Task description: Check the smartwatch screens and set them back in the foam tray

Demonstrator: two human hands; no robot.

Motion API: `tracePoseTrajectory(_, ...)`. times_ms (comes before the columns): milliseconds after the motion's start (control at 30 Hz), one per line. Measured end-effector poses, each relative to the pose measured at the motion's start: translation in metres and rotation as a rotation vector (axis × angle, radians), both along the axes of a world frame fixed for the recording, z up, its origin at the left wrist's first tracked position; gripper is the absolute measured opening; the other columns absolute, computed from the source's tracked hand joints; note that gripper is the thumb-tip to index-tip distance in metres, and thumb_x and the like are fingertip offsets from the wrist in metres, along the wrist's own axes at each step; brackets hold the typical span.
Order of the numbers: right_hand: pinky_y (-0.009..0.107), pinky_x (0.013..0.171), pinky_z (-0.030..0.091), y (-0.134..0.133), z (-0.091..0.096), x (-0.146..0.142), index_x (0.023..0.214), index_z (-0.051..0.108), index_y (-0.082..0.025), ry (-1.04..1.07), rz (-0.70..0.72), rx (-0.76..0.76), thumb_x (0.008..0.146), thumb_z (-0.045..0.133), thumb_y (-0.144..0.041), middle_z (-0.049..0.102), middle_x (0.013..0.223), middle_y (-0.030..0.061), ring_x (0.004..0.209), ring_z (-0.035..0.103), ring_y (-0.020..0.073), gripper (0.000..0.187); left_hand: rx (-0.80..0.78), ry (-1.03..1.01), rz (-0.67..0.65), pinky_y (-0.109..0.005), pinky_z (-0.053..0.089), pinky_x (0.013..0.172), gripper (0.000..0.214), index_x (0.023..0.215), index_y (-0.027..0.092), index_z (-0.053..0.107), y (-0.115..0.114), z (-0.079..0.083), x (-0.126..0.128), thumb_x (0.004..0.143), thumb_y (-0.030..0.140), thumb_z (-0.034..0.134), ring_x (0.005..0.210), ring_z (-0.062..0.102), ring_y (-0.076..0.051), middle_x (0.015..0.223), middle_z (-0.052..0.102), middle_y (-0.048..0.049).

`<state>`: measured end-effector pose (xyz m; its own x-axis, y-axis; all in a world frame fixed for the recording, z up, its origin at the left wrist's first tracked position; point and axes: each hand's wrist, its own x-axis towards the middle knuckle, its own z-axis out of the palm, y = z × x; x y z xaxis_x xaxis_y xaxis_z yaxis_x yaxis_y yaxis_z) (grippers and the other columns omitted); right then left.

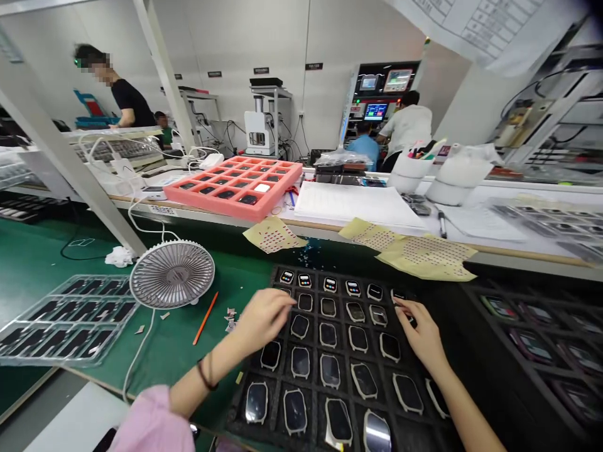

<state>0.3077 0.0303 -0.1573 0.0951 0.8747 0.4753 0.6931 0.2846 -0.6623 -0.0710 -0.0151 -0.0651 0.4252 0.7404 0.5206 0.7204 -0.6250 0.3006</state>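
Observation:
A black foam tray (315, 342) lies before me with rows of square smartwatches in its slots. In the back row several screens are lit, such as this smartwatch (330, 285); most others are dark. Over the tray's left edge is my left hand (266, 320), fingers curled together beside a dark smartwatch (305, 302); anything between the fingertips is hidden. My right hand (421, 329) reaches over the right columns, fingers bent but apart, fingertips at a smartwatch (398, 294) in the back right corner. It partly covers another watch below.
A round fan (172, 274) and an orange stick (206, 318) are left of the tray. A clear plastic tray (66, 320) lies farther left. Another dark tray (541, 339) stands right. The shelf ahead holds a pink foam tray (257, 210) and papers (358, 204). Other people work beyond.

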Motion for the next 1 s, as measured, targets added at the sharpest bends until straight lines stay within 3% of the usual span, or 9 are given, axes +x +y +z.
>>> tracePoseTrajectory(67, 0.037, 0.08, 0.05, 0.0, 0.0, 0.001, 0.102, 0.064, -0.02, 0.006, -0.002, 0.022, 0.086, 0.047, -0.039, 0.061, 0.096, 0.0078, 0.081, 0.062, 0.0206, 0.03, -0.148, 0.155, -0.186, -0.036, 0.047, 0.088, 0.023, 0.112, 0.02, 0.057, 0.018, -0.012, 0.038, 0.092, 0.023, 0.048, 0.104, 0.058, -0.022, 0.109, 0.065, -0.0067)
tracePoseTrajectory(133, 0.038, 0.08, 0.05, 0.0, 0.0, 0.002, 0.102, 0.064, -0.02, 0.02, -0.007, 0.035, 0.086, 0.047, -0.038, 0.061, 0.096, 0.0084, 0.082, 0.062, 0.021, 0.03, -0.228, 0.224, -0.264, -0.036, 0.045, 0.091, 0.025, 0.115, 0.019, 0.056, 0.037, -0.024, 0.067, 0.091, 0.024, 0.05, 0.106, 0.058, -0.022, 0.114, 0.063, -0.0076)
tracePoseTrajectory(267, 0.039, 0.079, 0.05, 0.001, -0.001, 0.0, 0.101, 0.064, -0.018, 0.038, -0.006, 0.036, 0.087, 0.046, -0.036, 0.061, 0.096, 0.0093, 0.079, 0.062, 0.021, 0.03, -0.296, 0.357, -0.286, -0.036, 0.044, 0.095, 0.034, 0.122, 0.016, 0.053, 0.064, -0.037, 0.114, 0.091, 0.03, 0.05, 0.112, 0.055, -0.024, 0.12, 0.06, -0.0108)
tracePoseTrajectory(433, 0.039, 0.079, 0.05, 0.001, 0.001, -0.002, 0.101, 0.064, -0.018, 0.052, -0.008, 0.052, 0.088, 0.046, -0.037, 0.061, 0.096, 0.0094, 0.08, 0.062, 0.0214, 0.029, -0.353, 0.455, -0.233, -0.046, 0.046, 0.088, 0.039, 0.11, 0.013, 0.06, 0.082, -0.044, 0.162, 0.079, 0.037, 0.065, 0.104, 0.059, -0.034, 0.108, 0.063, -0.0173)
tracePoseTrajectory(533, 0.038, 0.077, 0.05, 0.0, 0.003, -0.001, 0.101, 0.064, -0.018, 0.069, -0.026, 0.065, 0.088, 0.046, -0.038, 0.061, 0.096, 0.0096, 0.081, 0.062, 0.0214, 0.03, -0.401, 0.499, -0.208, -0.046, 0.048, 0.083, 0.043, 0.109, 0.014, 0.062, 0.089, -0.045, 0.171, 0.074, 0.039, 0.069, 0.102, 0.06, -0.035, 0.106, 0.064, -0.0181)
tracePoseTrajectory(700, 0.038, 0.077, 0.05, -0.002, 0.009, 0.005, 0.105, 0.064, -0.019, 0.106, -0.127, 0.118, 0.09, 0.045, -0.04, 0.062, 0.094, 0.0092, 0.081, 0.062, 0.0221, 0.033, -0.441, 0.511, -0.245, -0.037, 0.046, 0.088, 0.032, 0.113, 0.025, 0.06, 0.096, -0.041, 0.164, 0.085, 0.041, 0.057, 0.108, 0.059, -0.026, 0.113, 0.063, -0.0099)
tracePoseTrajectory(867, 0.04, 0.076, 0.05, -0.001, 0.01, 0.011, 0.103, 0.065, -0.018, 0.158, -0.182, 0.15, 0.089, 0.046, -0.041, 0.062, 0.092, 0.0095, 0.079, 0.062, 0.0227, 0.034, -0.452, 0.515, -0.215, -0.043, 0.047, 0.084, 0.039, 0.104, 0.015, 0.061, 0.098, -0.039, 0.176, 0.071, 0.031, 0.072, 0.101, 0.06, -0.033, 0.105, 0.064, -0.0159)
tracePoseTrajectory(1000, 0.038, 0.073, 0.051, 0.0, 0.009, 0.011, 0.1, 0.066, -0.018, 0.161, -0.167, 0.144, 0.088, 0.047, -0.04, 0.062, 0.09, 0.009, 0.077, 0.062, 0.0218, 0.032, -0.454, 0.449, -0.246, -0.035, 0.048, 0.082, 0.049, 0.104, 0.017, 0.058, 0.106, -0.036, 0.171, 0.063, 0.039, 0.076, 0.096, 0.062, -0.028, 0.102, 0.065, -0.0102)
